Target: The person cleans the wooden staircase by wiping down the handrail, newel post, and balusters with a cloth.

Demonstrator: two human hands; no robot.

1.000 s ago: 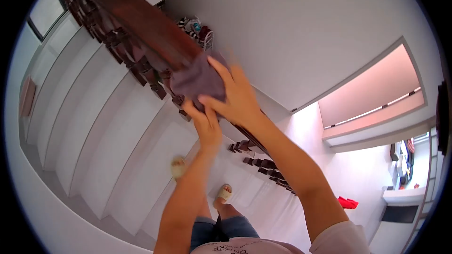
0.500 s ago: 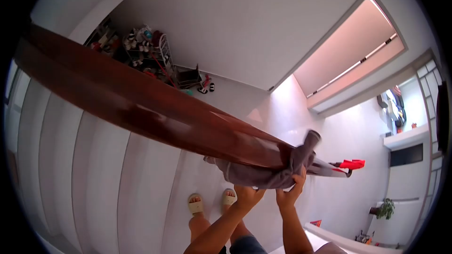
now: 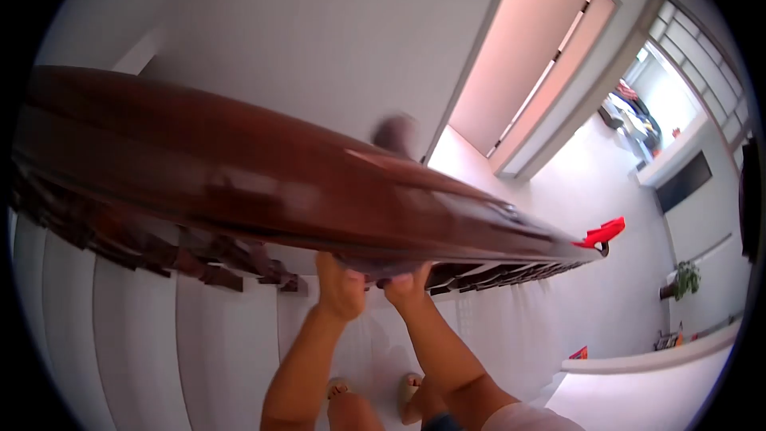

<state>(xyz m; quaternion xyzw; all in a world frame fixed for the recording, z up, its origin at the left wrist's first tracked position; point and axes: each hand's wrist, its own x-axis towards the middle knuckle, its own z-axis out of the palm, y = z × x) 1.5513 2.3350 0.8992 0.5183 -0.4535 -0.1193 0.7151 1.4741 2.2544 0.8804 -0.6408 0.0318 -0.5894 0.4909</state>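
A polished dark red-brown wooden handrail [image 3: 263, 168] runs across the view from the left to the right. Below its near edge, my left hand [image 3: 341, 287] is closed on a purple-grey cloth [image 3: 379, 268]. Close beside it on the right, my right hand [image 3: 407, 286] grips the same cloth. Most of the cloth is hidden under the rail. A blurred dark end, likely of the cloth, shows above the rail's far edge. Fingertips of both hands are partly out of sight.
Dark balusters [image 3: 199, 267] stand under the rail, with white stairs [image 3: 136, 335] below at the left. A red object [image 3: 604, 231] is at the rail's far right end. An open doorway [image 3: 519, 56] is at the upper right, and a potted plant [image 3: 686, 279] at the right.
Both hands and the cloth first moved right along the rail, then appear further left and under its near edge. The view has turned, and the shoe rack is now out of sight.
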